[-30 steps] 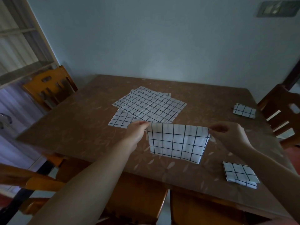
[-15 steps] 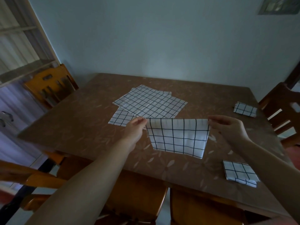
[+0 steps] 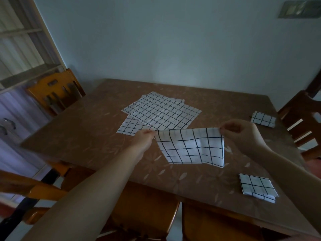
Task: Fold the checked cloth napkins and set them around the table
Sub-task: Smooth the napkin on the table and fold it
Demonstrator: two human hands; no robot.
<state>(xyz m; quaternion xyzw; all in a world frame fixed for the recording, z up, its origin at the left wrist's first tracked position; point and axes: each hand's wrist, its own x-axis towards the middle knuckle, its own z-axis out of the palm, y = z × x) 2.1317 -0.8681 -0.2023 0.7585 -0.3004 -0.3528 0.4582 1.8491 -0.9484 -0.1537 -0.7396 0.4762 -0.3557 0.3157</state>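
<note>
Head view, napkin (image 3: 191, 146) (half-folded) pinched higher, both hands (image 3: 144, 138) lifted

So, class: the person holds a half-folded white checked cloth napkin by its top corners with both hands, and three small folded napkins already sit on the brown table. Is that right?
Not quite. The head view shows two folded napkins set out, not three: one at the near right, one at the far right edge. The left hand and right hand do pinch the half-folded white checked cloth napkin above the brown table.
</note>
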